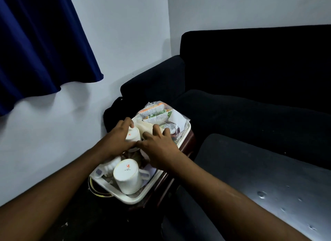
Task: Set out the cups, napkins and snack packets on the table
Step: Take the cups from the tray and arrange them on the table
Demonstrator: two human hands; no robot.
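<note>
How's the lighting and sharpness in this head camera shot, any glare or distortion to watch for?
Head view: dim and bluish; the sofa is nearly black, without detail. Glare sheens the dark table at right. The upturned cup on the tray is fairly sharp; the snack packets look soft. Wide-angle bending stretches the forearms and tilts the wall corner.

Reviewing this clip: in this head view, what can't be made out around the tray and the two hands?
- Left hand: covers an upturned cup; a closed grip is unclear.
- Right hand: what lies beneath is hidden.
- Snack packets: count and print too blurred.
- Tray: the middle is hidden by both hands.
- Dark stand under the tray: mostly covered.
</note>
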